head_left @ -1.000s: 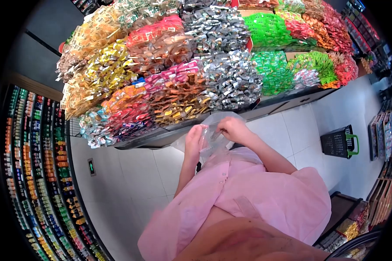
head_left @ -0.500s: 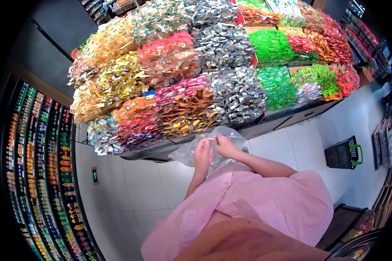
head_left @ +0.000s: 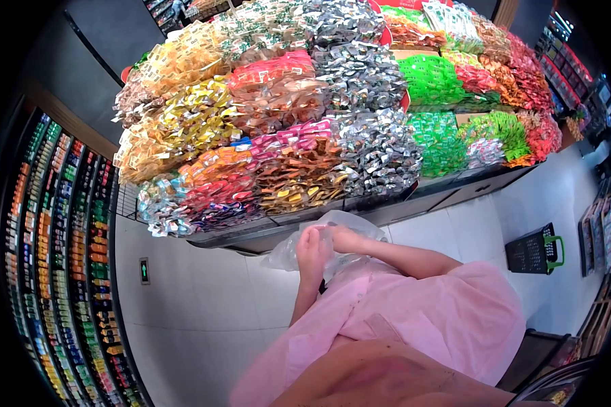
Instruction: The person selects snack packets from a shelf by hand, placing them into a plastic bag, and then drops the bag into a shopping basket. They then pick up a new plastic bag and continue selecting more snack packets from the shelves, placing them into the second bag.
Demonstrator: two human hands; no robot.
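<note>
A clear plastic bag (head_left: 283, 254) hangs in front of my pink clothing, spreading out on both sides of my hands. My left hand (head_left: 311, 248) has its fingers pinched together on the bag's upper part. Close beside it, my right hand (head_left: 345, 240) is closed on the bag too, its fingertips near the left ones. Something pinkish shows faintly at the fingertips, too small to make out. Just beyond the hands rises the display of wrapped snack packets (head_left: 299, 197), in heaps sorted by colour.
A dark shopping basket (head_left: 531, 252) with a green handle stands on the tiled floor at the right. Shelves of bottles (head_left: 61, 258) line the left side. A floor sign (head_left: 144, 270) with a green arrow lies left of me. A dark crate (head_left: 536, 359) is at the lower right.
The view has shifted slightly. My right hand has turned a little and its fingers are less visible, while the bag's top bulges differently. Both hands stay on the bag.
</note>
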